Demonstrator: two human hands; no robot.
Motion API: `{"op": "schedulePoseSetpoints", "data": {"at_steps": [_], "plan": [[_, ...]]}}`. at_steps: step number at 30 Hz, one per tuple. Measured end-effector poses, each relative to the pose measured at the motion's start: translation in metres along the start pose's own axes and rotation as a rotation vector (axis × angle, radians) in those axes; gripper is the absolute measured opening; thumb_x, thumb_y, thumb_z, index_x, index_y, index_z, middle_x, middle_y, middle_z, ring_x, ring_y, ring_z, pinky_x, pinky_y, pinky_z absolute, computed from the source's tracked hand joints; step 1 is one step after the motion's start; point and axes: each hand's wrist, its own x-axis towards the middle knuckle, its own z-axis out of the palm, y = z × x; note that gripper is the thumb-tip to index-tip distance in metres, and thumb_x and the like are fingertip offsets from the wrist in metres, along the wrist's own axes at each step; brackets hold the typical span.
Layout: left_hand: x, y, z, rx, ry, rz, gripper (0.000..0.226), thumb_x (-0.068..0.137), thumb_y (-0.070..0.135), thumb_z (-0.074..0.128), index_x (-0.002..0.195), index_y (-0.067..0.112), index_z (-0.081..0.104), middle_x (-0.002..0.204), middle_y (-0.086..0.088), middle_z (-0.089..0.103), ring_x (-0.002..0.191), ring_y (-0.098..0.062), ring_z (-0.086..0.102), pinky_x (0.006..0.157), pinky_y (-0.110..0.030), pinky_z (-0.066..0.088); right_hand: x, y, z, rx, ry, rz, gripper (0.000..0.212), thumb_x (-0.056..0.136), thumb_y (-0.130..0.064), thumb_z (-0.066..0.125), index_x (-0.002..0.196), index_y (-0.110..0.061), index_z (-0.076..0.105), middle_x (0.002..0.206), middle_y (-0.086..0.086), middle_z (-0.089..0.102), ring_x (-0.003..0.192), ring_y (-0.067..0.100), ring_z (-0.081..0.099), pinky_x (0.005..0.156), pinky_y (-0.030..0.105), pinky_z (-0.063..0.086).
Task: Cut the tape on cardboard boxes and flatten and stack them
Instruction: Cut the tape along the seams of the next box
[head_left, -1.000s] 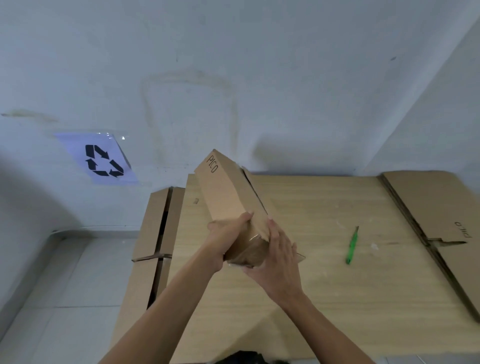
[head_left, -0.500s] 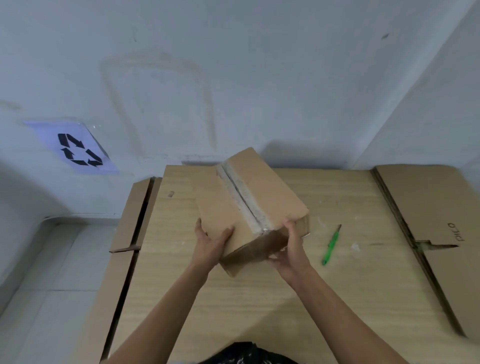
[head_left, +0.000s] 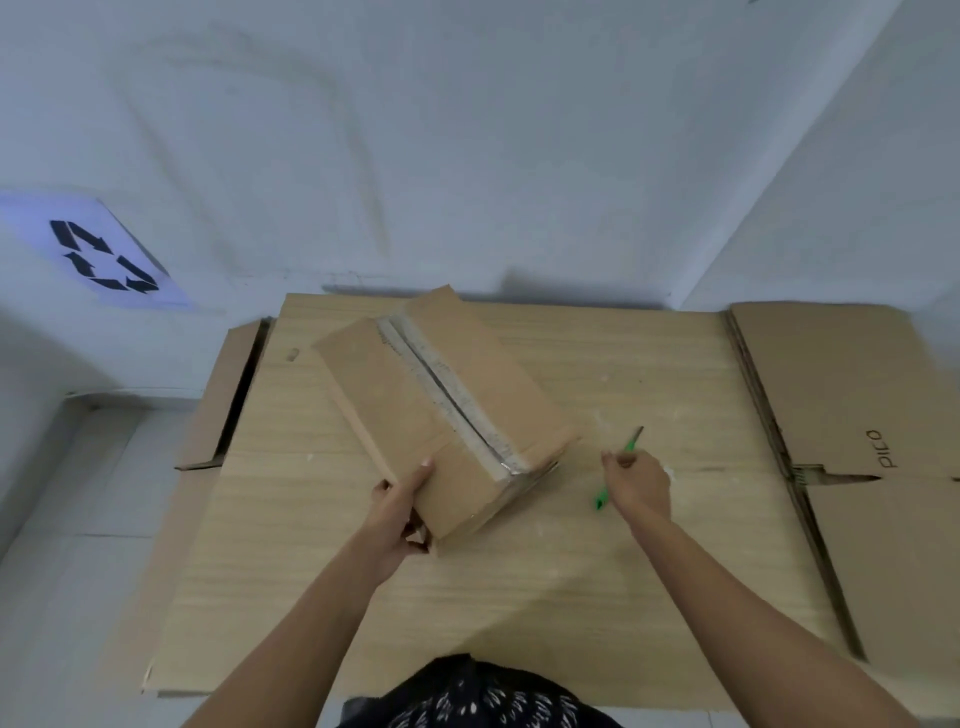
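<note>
Diagonally across the wooden table (head_left: 519, 587) lies a closed cardboard box (head_left: 467, 374), its long axis running from the far left toward the near right. A strip of tape (head_left: 441, 395) covers the seam down the middle of its top face and folds over the near end.

The left hand (head_left: 397, 514) grips the box at its near left corner. One fingertip (head_left: 425, 465) lies on the top face, just left of the tape and not touching it. The other fingers are curled around the corner and against the near end face. Whether that end is raised off the table cannot be told.

The right hand (head_left: 638, 486) is apart from the box, just to the right of its near end, and touches no cardboard. It sits over a slim green cutter (head_left: 632, 442) lying on the table. The tool's dark tip points away past the knuckles and its green tail shows on the near side of the hand. The fingers are bent down and drawn close together over the middle of the tool, but it cannot be told whether they have closed on it.

Along the table's right edge lies a large flattened carton (head_left: 841, 395) printed "PICO". More flattened cardboard (head_left: 218, 405) sits against the table's left edge, lower than the top. On the white wall beyond hangs a recycling sign (head_left: 104, 254). A dark patterned garment (head_left: 478, 699) shows at the bottom edge.
</note>
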Motion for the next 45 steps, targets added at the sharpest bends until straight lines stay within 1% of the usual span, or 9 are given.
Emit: {"op": "schedulePoseSetpoints", "data": {"at_steps": [6, 10, 14, 24, 29, 32, 37, 40, 45], "plan": [[-0.005, -0.022, 0.003, 0.007, -0.019, -0.049, 0.102, 0.064, 0.061, 0.088, 0.144, 0.019, 0.041, 0.134, -0.01, 0.059, 0.117, -0.035, 0.061, 0.069, -0.05, 0.06, 0.038, 0.023, -0.004, -0.212, -0.068, 0.039, 0.033, 0.09, -0.047, 0.068, 0.093, -0.016, 0.058, 0.106, 0.013, 0.068, 0.1, 0.034, 0.065, 0.08, 0.038, 0.052], [-0.01, -0.021, 0.005, 0.206, 0.2, 0.059, 0.112, 0.073, 0.053, 0.085, 0.156, 0.015, 0.019, 0.151, -0.01, 0.043, 0.128, -0.034, 0.053, 0.091, -0.054, 0.056, 0.053, 0.023, -0.006, -0.259, -0.11, 0.01, 0.034, 0.087, -0.044, 0.072, 0.101, -0.014, 0.064, 0.108, 0.014, 0.068, 0.101, 0.034, 0.065, 0.079, 0.037, 0.051], [-0.008, -0.001, -0.002, 0.557, 0.411, 0.378, 0.128, 0.074, 0.034, 0.09, 0.16, 0.012, -0.002, 0.165, -0.014, 0.006, 0.15, -0.035, 0.022, 0.12, -0.052, 0.028, 0.06, 0.011, -0.015, -0.153, -0.096, -0.054, 0.034, 0.087, -0.033, 0.073, 0.112, -0.01, 0.071, 0.115, 0.015, 0.071, 0.109, 0.033, 0.065, 0.088, 0.037, 0.05], [0.019, 0.072, -0.031, 0.669, 0.466, 0.524, 0.087, 0.087, 0.024, 0.073, 0.155, 0.009, 0.023, 0.159, -0.013, 0.025, 0.146, -0.033, 0.025, 0.119, -0.051, 0.026, 0.002, -0.077, -0.036, 0.216, -0.1, -0.392, 0.004, 0.092, -0.013, 0.059, 0.09, -0.009, 0.061, 0.068, 0.002, 0.064, 0.053, 0.015, 0.064, 0.046, 0.014, 0.041], [0.042, 0.12, -0.035, 0.923, 0.472, 0.564, 0.086, 0.089, 0.027, 0.064, 0.159, 0.016, 0.015, 0.169, -0.003, 0.005, 0.156, -0.025, 0.005, 0.124, -0.055, 0.014, -0.024, -0.098, -0.004, 0.206, -0.215, -0.408, 0.011, 0.084, -0.024, 0.053, 0.074, -0.022, 0.056, 0.064, 0.002, 0.061, 0.053, 0.019, 0.055, 0.058, 0.039, 0.048], [0.057, 0.145, -0.037, 1.072, 0.411, 0.666, 0.087, 0.092, 0.026, 0.061, 0.161, 0.019, 0.009, 0.17, 0.0, -0.005, 0.156, -0.019, -0.01, 0.125, -0.053, -0.001, -0.037, -0.113, 0.016, 0.131, -0.31, -0.453, 0.019, 0.095, -0.017, 0.052, 0.081, -0.023, 0.063, 0.063, -0.002, 0.057, 0.057, 0.014, 0.048, 0.059, 0.032, 0.039], [0.072, 0.162, -0.026, 1.131, 0.297, 0.741, 0.07, 0.097, 0.033, 0.056, 0.156, 0.01, 0.026, 0.16, -0.014, 0.031, 0.151, -0.03, 0.022, 0.123, -0.05, 0.009, -0.05, -0.136, 0.037, -0.045, -0.326, -0.575, 0.025, 0.101, -0.025, 0.049, 0.084, -0.027, 0.067, 0.06, -0.005, 0.056, 0.056, 0.014, 0.05, 0.06, 0.034, 0.042], [0.078, 0.145, -0.029, 1.08, 0.39, 0.731, 0.049, 0.097, 0.042, 0.055, 0.136, 0.012, 0.049, 0.135, -0.012, 0.046, 0.128, -0.034, 0.042, 0.107, -0.047, 0.033, -0.052, -0.152, 0.049, -0.196, -0.353, -0.622, 0.023, 0.098, -0.031, 0.048, 0.08, -0.025, 0.062, 0.061, -0.004, 0.062, 0.059, 0.019, 0.057, 0.066, 0.038, 0.049], [0.082, 0.109, -0.032, 1.023, 0.591, 0.793, 0.036, 0.1, 0.047, 0.048, 0.12, 0.017, 0.054, 0.121, -0.007, 0.052, 0.114, -0.029, 0.047, 0.096, -0.042, 0.036, -0.058, -0.178, 0.075, -0.502, -0.343, -0.782, 0.036, 0.1, -0.039, 0.047, 0.07, -0.02, 0.041, 0.065, 0.0, 0.055, 0.069, 0.031, 0.054, 0.062, 0.039, 0.042]]}}
